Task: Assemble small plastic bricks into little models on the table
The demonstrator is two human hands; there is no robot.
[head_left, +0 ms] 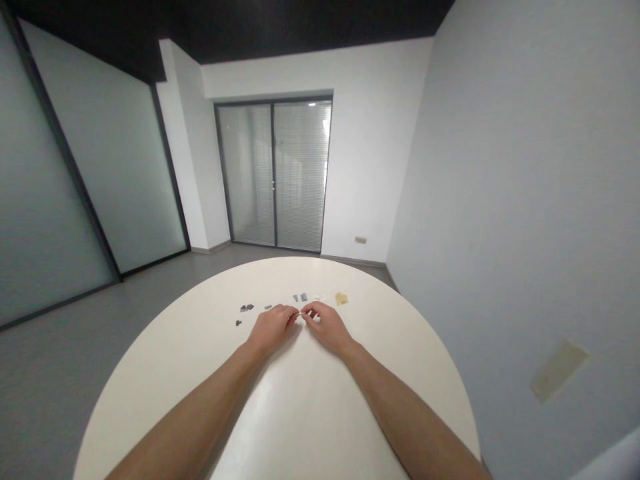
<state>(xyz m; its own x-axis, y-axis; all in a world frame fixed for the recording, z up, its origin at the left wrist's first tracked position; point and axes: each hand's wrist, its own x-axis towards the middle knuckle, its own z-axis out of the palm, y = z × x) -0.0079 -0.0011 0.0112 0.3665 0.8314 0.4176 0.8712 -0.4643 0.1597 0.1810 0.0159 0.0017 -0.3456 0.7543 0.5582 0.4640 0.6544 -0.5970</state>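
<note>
My left hand (275,325) and my right hand (326,325) meet over the middle of the table, fingertips almost touching. Between them is a small pale piece (300,314), pinched from both sides; its kind is too small to tell. Beyond the fingers lie small grey-blue pieces (303,297) and some whitish bits (319,298). A yellowish cluster of flat pieces (341,299) sits past my right hand. To the left of my left hand are dark grey pieces (247,308), with a single dark piece (239,323) nearer me. A small grey piece (269,307) lies close to my left knuckles.
The round white table (295,413) fills the lower view. A grey wall (515,200) stands close on the right. Frosted glass panels (100,147) are on the left, and a glass door with blinds (300,173) is at the back.
</note>
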